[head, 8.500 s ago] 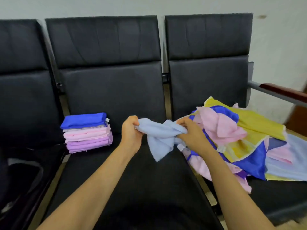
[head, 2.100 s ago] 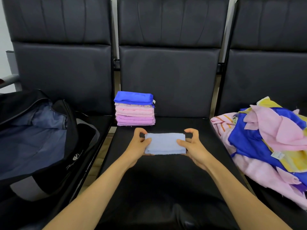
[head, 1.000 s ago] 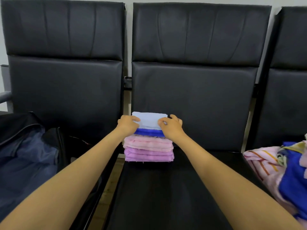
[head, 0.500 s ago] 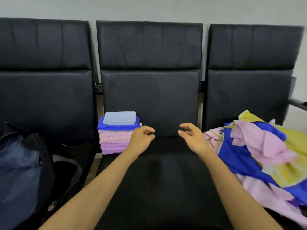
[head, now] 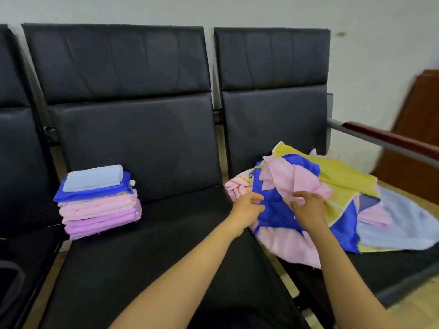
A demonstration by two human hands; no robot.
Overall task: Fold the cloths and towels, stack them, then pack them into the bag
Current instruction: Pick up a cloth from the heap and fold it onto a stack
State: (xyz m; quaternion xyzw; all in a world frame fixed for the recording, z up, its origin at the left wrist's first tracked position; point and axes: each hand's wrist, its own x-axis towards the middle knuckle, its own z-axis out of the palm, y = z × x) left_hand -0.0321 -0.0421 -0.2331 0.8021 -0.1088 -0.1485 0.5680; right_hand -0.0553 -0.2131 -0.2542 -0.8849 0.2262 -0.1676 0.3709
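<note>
Your left hand (head: 247,207) reaches over the gap between the two black padded chair seats with its fingers nearly straight, the tips touching the left edge of a crumpled royal blue cloth (head: 275,212). Your right hand (head: 308,210) lies just beside it on the same loose pile of unfolded cloths (head: 337,200), fingers spread and loosely bent over blue and pink fabric; you cannot tell whether the fingertips pinch anything. The pile covers the right-hand seat (head: 392,269). A rumpled pale pink towel (head: 292,179) sits on top of it, a yellow cloth (head: 344,179) behind that, a pale blue cloth (head: 399,229) spreads out at the far right, and a pink cloth with orange stripes (head: 237,186) pokes out at the left. The stack of folded cloths (head: 99,205) stands well apart from your hands, at the back left of the middle seat (head: 154,252) against the backrest: a folded pale blue towel (head: 93,178) on top, then royal blue, pink and lilac layers. A small white tag (head: 132,183) sticks out at the stack's right side, too small to read. A dark grey-rimmed shape (head: 10,279) shows at the lower left edge on the left seat; what it is cannot be told. A wood-topped armrest (head: 392,141) runs past the pile on the right.
</note>
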